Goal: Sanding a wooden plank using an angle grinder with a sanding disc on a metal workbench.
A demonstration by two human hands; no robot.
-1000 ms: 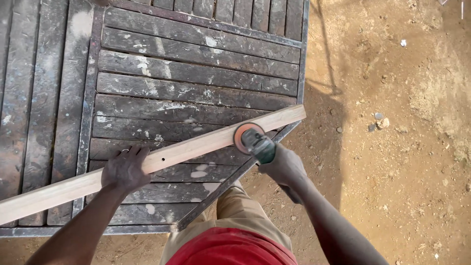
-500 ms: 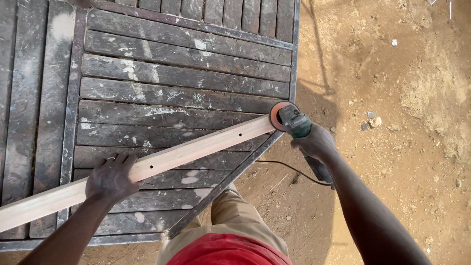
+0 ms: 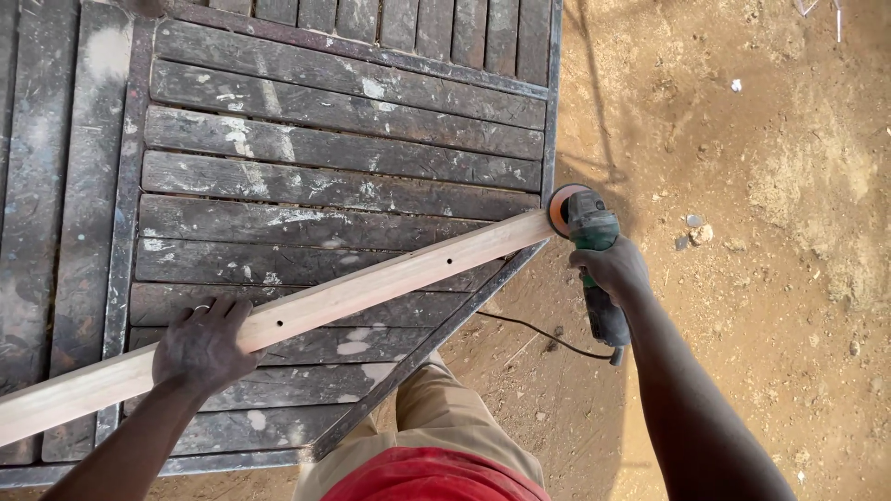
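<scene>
Your sander meets the far end of the wooden strip while your other hand pins the strip down.

The pale wooden strip lies slantwise across the dark slatted desk, its near end cut off by the left edge of the picture and two small holes showing along its face. Your left hand lies flat on top of it, fingers spread, pressing rather than gripping. At the strip's right end, at the desk's edge, the orange disc of the green sander touches the wood; part of the disc hides behind the tool's head. Your right hand is closed around the sander's body, covering its middle. A thin cord trails from its tail over the sandy ground.
</scene>
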